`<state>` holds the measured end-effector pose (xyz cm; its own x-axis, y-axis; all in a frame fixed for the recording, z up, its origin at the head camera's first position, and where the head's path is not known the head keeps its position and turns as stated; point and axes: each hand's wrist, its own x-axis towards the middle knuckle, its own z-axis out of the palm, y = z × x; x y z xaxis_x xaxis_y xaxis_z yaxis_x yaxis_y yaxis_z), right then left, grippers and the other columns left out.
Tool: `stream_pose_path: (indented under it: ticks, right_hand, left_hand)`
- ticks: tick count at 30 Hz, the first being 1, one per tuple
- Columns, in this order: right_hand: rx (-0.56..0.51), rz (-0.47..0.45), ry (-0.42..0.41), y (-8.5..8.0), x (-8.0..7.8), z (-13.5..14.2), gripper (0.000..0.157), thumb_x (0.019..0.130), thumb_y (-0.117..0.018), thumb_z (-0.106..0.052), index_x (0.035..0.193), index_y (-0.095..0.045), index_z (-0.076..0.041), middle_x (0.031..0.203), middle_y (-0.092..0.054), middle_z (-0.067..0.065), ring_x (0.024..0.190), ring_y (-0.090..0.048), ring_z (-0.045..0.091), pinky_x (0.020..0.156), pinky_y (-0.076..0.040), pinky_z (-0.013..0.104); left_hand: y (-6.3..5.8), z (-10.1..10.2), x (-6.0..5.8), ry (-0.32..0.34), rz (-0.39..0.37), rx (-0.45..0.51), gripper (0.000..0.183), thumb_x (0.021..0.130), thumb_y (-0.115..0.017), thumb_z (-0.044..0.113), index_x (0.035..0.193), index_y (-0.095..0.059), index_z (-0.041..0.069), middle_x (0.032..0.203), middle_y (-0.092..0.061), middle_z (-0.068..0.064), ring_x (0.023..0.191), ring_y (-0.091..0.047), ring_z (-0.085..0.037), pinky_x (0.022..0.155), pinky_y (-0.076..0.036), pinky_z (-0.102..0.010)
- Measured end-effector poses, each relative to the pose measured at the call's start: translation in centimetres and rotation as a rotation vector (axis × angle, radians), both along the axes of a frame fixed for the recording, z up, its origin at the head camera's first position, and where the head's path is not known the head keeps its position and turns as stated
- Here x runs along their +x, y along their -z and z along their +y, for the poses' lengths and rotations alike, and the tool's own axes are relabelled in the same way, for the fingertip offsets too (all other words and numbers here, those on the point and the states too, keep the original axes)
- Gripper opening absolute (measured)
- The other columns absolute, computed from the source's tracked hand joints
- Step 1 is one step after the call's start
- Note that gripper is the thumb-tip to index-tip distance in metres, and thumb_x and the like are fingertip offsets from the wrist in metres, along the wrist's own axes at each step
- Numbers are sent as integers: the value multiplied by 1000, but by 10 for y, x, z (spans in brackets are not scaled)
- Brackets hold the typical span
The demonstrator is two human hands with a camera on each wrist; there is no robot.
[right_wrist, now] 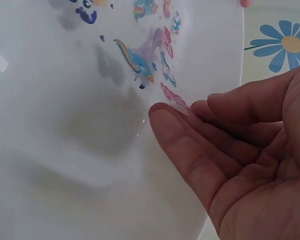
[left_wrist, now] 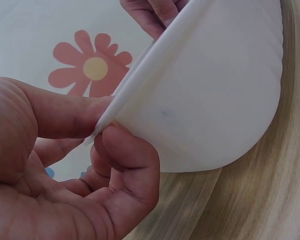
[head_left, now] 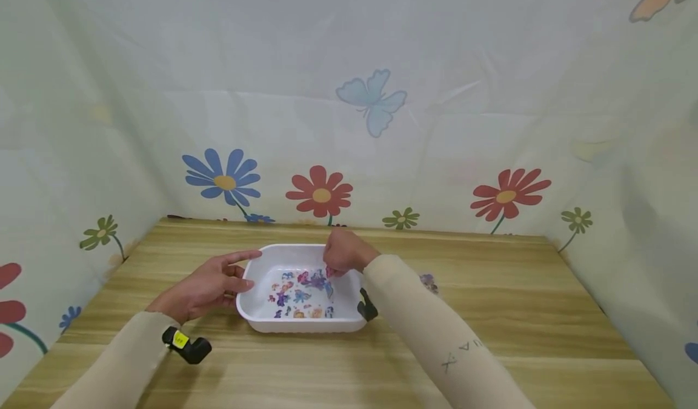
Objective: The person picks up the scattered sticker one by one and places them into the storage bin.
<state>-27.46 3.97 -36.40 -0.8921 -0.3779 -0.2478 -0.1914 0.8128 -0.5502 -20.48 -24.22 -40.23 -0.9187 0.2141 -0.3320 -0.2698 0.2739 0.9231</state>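
Note:
A white plastic basin (head_left: 294,324) sits on the table, with several colourful cartoon pony stickers (head_left: 302,296) in it. My left hand (head_left: 209,286) pinches the basin's rim at its left side; the left wrist view shows thumb and finger on either side of the edge. Inside the far right part of the basin, my right hand (head_left: 345,252) holds a small pink sticker (right_wrist: 174,96) at its fingertips. Just beyond those fingers in the right wrist view is a blue pony sticker (right_wrist: 139,62) with a rainbow mane or tail. The pink sticker's lower end is hidden by the fingers.
Beside my right forearm, another purplish sticker (head_left: 429,282) lies on the wooden table (head_left: 501,288). A pale curtain (head_left: 262,112) printed with flowers and a butterfly stands behind the table and along both sides.

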Motion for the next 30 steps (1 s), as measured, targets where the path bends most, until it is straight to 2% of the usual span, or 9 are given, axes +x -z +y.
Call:
stream_pose_path:
  ticks: [5, 15, 19, 22, 24, 26, 28, 29, 30]
  right_hand:
    - [15, -10, 1, 0, -1, 2, 51, 96, -59, -2, 48, -44, -12, 47, -43, -3, 43, -40, 11, 44, -34, 24]
    - [10, -15, 9, -5, 1, 7, 49, 95, -61, -5, 51, -41, -14, 49, -38, -4, 47, -43, 12, 52, -41, 25]
    - [10, -13, 12, -7, 2, 9, 49, 94, -61, -4, 52, -39, -15, 49, -35, -5, 46, -42, 11, 50, -40, 24]
    - [-12, -21, 12, -8, 2, 11, 48, 93, -61, -2, 52, -39, -15, 50, -37, -4, 48, -44, 11, 50, -40, 23]
    - [-39, -23, 10, -10, 3, 13, 43, 91, -62, 0, 53, -43, -13, 53, -45, -2, 51, -50, 12, 52, -45, 22]
    - [-75, -38, 13, -12, 4, 15, 30, 90, -64, 0, 62, -58, -7, 64, -58, 0, 60, -60, 14, 58, -53, 23]
    - [-101, -57, 18, -13, 5, 17, 12, 91, -67, 0, 79, -72, -2, 81, -71, 6, 72, -68, 18, 68, -60, 27]
    - [-110, -66, 21, -14, 5, 17, 8, 91, -69, -1, 92, -77, 0, 92, -75, 8, 79, -72, 20, 72, -62, 29]
    - [-115, -78, 23, -15, 5, 18, 14, 91, -70, -2, 103, -78, 0, 101, -76, 10, 84, -74, 22, 76, -64, 31]
  left_hand:
    - [2, 1, -1, 0, 4, 8, 78, 97, -69, 3, 164, -32, 15, 126, -53, -21, 104, -63, -31, 84, -62, -40]
    - [2, 1, 0, -5, 7, -20, 76, 98, -67, 3, 165, -31, 16, 126, -53, -22, 102, -64, -32, 83, -63, -39]
    - [1, 1, 0, -2, 9, -13, 76, 98, -67, 3, 165, -31, 16, 128, -53, -23, 104, -64, -32, 85, -63, -40]
    - [0, 2, 0, -3, 9, -10, 77, 98, -67, 2, 165, -31, 15, 127, -53, -23, 104, -64, -32, 85, -63, -41]
    - [0, 2, 0, -3, 8, -9, 77, 98, -67, 2, 165, -31, 15, 126, -53, -22, 103, -63, -32, 85, -63, -41]
    - [0, 2, 0, -3, 9, -8, 77, 98, -67, 2, 165, -31, 15, 125, -53, -22, 103, -63, -32, 84, -63, -40]
    - [0, 1, 0, -4, 8, -6, 77, 98, -67, 2, 164, -31, 15, 125, -54, -21, 102, -63, -32, 84, -63, -39]
    - [0, 1, 0, -5, 8, -5, 77, 98, -68, 3, 164, -31, 14, 124, -54, -21, 102, -63, -31, 83, -63, -39]
    - [1, 1, 0, -5, 8, -5, 77, 97, -68, 3, 164, -31, 14, 124, -54, -21, 102, -64, -31, 83, -63, -39]
